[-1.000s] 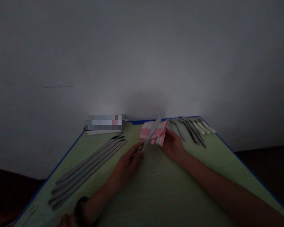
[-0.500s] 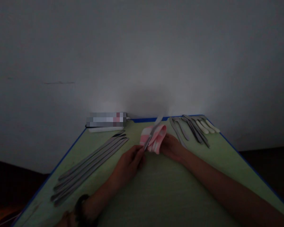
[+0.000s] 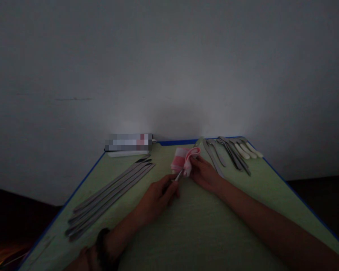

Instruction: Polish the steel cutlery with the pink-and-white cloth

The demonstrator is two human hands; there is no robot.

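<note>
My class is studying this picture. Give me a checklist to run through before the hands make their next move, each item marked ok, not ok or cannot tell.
1. Left hand grips the knife: ok, fingers closed near the handle.
2. Right hand holds the pink-and-white cloth: ok.
3. Cloth lies over the knife: ok, it hides the middle of it.
4. Knife clean: cannot tell, too dark and partly covered.
5. Row of long cutlery on the left lies apart from the left hand: ok.
6. White-handled pieces well inside the right edge of the table: not ok, the outermost appears to reach it.
</note>
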